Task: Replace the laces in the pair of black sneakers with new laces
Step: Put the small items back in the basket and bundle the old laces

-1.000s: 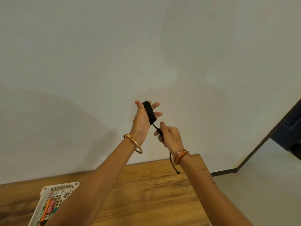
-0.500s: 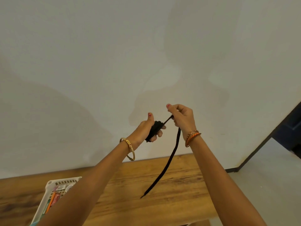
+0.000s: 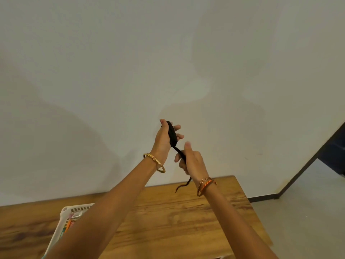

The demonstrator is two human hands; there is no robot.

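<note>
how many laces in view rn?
1: a black lace, coiled around the left hand, its tail running down through the right hand. Sneakers and other laces are out of frame.

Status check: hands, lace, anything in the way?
Left hand holds wound black lace. Right hand grips its free strand; tail dangles above table. No sneakers in view. Nothing in the way.

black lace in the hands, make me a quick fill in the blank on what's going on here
1. The left hand holds a wound bundle of black lace, and the right hand grips the strand leading ____ from it.
2. The wrist with the gold bangle is the ____ one.
3. The lace's loose end hangs over the ____ table.
4. The white basket sits at the table's ____ side.

Missing words: down; left; wooden; left
</note>
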